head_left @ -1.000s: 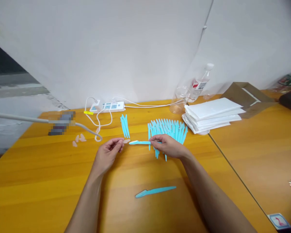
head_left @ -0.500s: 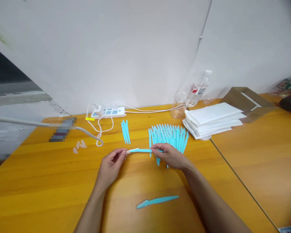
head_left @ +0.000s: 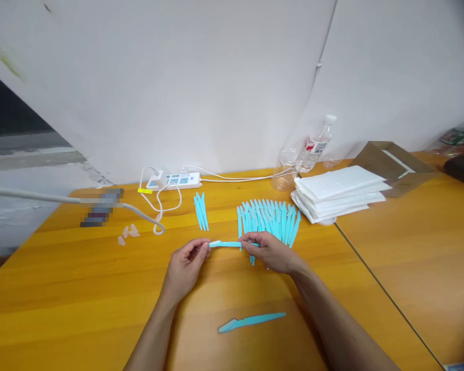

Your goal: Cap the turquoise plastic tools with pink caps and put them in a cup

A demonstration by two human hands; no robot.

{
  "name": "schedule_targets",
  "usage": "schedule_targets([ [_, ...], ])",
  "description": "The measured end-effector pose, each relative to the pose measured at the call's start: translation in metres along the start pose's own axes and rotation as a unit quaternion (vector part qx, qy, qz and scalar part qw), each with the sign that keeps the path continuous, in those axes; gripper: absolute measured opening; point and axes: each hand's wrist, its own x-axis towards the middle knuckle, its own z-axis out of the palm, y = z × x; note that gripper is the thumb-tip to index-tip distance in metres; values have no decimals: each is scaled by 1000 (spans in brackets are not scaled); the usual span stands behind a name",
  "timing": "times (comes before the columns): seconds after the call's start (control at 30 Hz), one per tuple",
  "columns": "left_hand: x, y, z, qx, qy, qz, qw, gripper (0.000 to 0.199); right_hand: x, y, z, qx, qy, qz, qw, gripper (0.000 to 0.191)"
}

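A light-blue eyebrow razor is held level between my two hands above the table. My right hand pinches its handle. At the blade end, the fingers of my left hand are closed on a clear blade cap, partly hidden by the fingertips. Behind my right hand lies a row of several blue razors, side by side. Another small group of blue razors lies beyond my left hand. One single razor rests on the table nearer to me, between my forearms.
Several small clear caps lie at left, near a blurred-out object. A power strip with cables stands against the wall. At right are a clear plastic cup, a bottle, stacked white packets and an open brown box.
My left hand has moved slightly right, toward my right hand, and the cap now sits closer over the blade end. My right hand has barely moved.
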Motion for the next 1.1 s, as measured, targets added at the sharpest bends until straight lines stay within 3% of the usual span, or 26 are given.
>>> schedule_targets([
  [0.13, 1, 1, 4, -32, 14, -21, 999, 36, -3, -3, 7, -16, -3, -20, 1000, 30],
  [0.2, 2, 0, 5, -63, 16, -22, 998, 44, -3, -4, 9, -42, 25, -19, 999, 29],
  [0.3, 3, -7, 4, -99, 15, -11, 995, 58, 0, -3, 8, -86, 147, 40, 985, 29],
  [0.4, 5, -14, 2, -98, 20, -12, 995, 59, 4, 0, 4, -179, 261, 99, 943, 23],
  [0.6, 6, -23, -7, -50, 13, -11, 999, 53, -1, 2, 3, -360, 233, 149, 891, 26],
  [0.73, 17, -31, -43, 86, 62, -9, 994, 48, 5, -15, 7, -391, 219, 134, 884, 36],
  [0.8, 28, -37, -73, 213, 105, 7, 971, 45, 22, -28, 13, -384, 197, 92, 897, 36],
  [0.87, 43, -41, -104, 388, 158, 21, 908, 42, 49, -40, 24, -369, 173, 48, 912, 34],
  [0.93, 60, -44, -128, 508, 165, 24, 845, 42, 82, -48, 38, -357, 149, 33, 922, 34],
  [1.0, 75, -45, -139, 549, 143, 24, 823, 41, 112, -52, 50, -347, 130, 48, 928, 34],
  [1.1, 93, -45, -139, 557, 113, 23, 823, 37, 143, -50, 59, -334, 129, 78, 931, 31],
])
